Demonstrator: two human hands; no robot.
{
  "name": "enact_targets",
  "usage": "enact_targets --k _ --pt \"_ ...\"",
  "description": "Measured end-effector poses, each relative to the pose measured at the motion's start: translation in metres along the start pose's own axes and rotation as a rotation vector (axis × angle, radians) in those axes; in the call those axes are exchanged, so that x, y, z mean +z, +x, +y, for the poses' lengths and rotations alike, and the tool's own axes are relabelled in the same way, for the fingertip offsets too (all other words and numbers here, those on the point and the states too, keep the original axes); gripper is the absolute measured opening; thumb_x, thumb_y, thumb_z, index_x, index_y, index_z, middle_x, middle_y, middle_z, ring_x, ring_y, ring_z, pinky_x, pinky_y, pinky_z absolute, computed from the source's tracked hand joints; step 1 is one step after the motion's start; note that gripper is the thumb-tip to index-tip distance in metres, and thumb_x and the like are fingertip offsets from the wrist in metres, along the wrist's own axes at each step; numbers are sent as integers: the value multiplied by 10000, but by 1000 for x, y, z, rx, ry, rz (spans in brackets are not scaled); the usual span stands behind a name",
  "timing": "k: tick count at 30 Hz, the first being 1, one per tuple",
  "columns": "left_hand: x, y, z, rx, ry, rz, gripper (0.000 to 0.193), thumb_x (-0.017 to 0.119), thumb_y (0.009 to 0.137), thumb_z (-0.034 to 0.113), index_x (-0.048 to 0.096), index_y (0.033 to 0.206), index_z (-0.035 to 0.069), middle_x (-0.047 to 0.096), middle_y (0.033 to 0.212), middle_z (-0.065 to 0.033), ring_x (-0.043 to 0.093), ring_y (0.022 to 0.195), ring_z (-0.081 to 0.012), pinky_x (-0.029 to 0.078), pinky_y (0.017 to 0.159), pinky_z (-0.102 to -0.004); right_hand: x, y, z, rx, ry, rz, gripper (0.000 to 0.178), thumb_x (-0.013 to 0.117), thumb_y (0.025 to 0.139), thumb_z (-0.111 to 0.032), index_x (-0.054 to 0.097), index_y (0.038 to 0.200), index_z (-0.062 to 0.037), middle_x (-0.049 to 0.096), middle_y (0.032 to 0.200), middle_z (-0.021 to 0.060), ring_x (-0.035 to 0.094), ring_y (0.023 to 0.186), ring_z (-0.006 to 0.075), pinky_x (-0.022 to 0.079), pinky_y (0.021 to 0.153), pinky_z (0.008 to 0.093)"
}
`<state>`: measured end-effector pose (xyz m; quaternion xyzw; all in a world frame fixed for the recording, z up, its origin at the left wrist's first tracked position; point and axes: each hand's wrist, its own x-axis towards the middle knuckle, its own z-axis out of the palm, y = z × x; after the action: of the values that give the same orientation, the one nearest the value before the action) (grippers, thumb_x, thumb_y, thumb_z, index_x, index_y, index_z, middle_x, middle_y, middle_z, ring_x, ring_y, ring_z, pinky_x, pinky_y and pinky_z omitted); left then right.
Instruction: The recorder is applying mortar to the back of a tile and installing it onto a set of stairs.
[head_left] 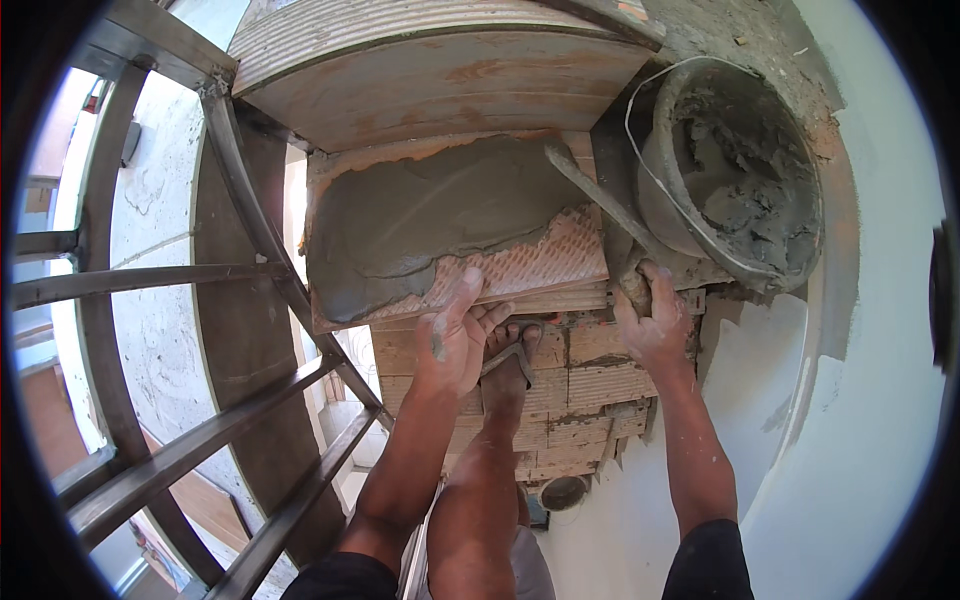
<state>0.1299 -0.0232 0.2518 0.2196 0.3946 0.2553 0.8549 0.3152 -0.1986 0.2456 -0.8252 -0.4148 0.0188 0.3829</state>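
Note:
A rectangular tile (565, 250) lies with its ridged, reddish back upward, and wet grey mortar (420, 210) covers most of it. Bare ridges show along its near right part. My left hand (455, 340) grips the near edge, thumb on top and fingers underneath. In my right hand (655, 325), fingers are wrapped round the handle of a mortar-smeared trowel (600, 195). Its long, narrow-looking blade reaches over the tile's right end. Close by on the right stands a bucket (665, 190) with a wire handle, partly filled with mortar (745, 170).
Metal railing bars (250, 190) run along the left. Beyond the tile rises a stair riser with a wood-look face (450, 85). My sandalled foot (515, 345) stands below on tiled steps (610, 390). A white, partly plastered wall (860, 400) borders the right.

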Motion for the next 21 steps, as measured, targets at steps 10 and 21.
enact_targets --k 10,21 --pt "-23 -47 -1 8 -101 -257 357 467 1070 161 507 1301 -109 608 1319 -258 645 1207 -379 538 1042 -572 -12 -28 5 -183 -132 101 359 748 785 16 624 1122 16 662 937 215 652 770 424 527 641 444" --pt "-28 -85 -32 -114 -232 -395 433 472 1021 124 453 1363 -141 609 1316 -299 637 1202 -429 543 1034 -574 -76 -95 5 -179 -253 41 521 668 636 116 672 1144 0 678 965 169 670 851 355 545 690 446"
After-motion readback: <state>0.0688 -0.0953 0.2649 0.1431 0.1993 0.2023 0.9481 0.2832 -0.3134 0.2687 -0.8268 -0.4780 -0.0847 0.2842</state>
